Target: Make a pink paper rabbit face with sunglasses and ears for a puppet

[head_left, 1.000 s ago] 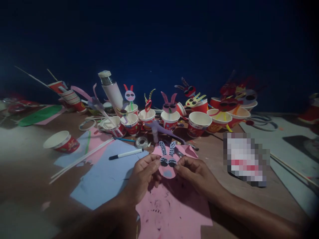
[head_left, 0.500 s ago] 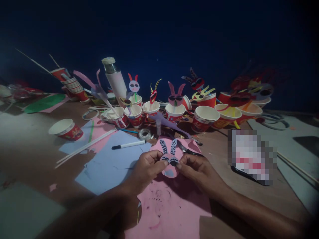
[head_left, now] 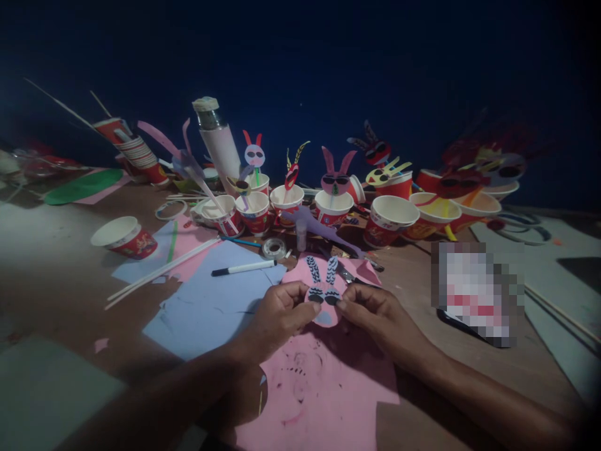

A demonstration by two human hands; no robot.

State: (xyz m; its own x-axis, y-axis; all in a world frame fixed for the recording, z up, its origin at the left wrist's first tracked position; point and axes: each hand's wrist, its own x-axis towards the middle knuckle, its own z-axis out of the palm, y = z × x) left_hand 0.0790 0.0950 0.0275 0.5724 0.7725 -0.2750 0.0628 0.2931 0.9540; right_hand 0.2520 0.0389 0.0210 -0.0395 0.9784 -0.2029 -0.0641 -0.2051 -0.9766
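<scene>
A pink paper rabbit face with dark oval eyes, a bluish patch and black-patterned ears is held upright between both hands. My left hand pinches its left edge, thumb beside one eye. On the opposite edge, my right hand grips it with thumb and curled fingers. Beneath lies a large pink sheet with dark marks. Scissors lie just behind my right hand, partly hidden. A black-and-white marker rests on blue paper to the left.
Paper cups stand in a row at the back, several holding paper animal faces on sticks. A tape roll and a glue stick sit mid-table. White sticks lie left; a blurred-out phone-like object lies right.
My left thumb and right thumb have shifted slightly outward on the rabbit face, so both dark eyes show more fully. The camera view has moved a little.
</scene>
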